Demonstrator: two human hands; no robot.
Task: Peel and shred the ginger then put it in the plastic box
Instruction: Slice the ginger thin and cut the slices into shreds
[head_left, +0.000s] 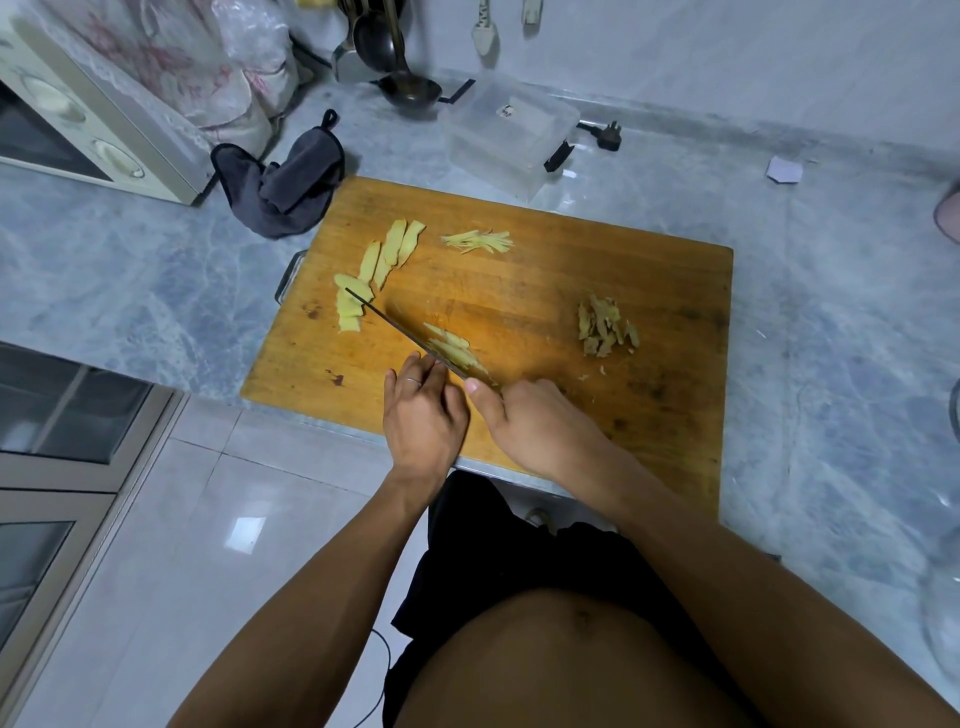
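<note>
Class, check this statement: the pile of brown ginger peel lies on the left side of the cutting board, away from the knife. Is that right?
Not quite. The head view shows the pile of brown ginger peel on the right side of the cutting board, away from the knife. The left side holds pale ginger slices.

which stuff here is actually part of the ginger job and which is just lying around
Part of the job:
knife in the right hand
left hand steadying ginger
ginger slices
ginger shreds
peel scraps
cutting board
plastic box

Just lying about:
dark cloth
ladle
plug
microwave
</note>
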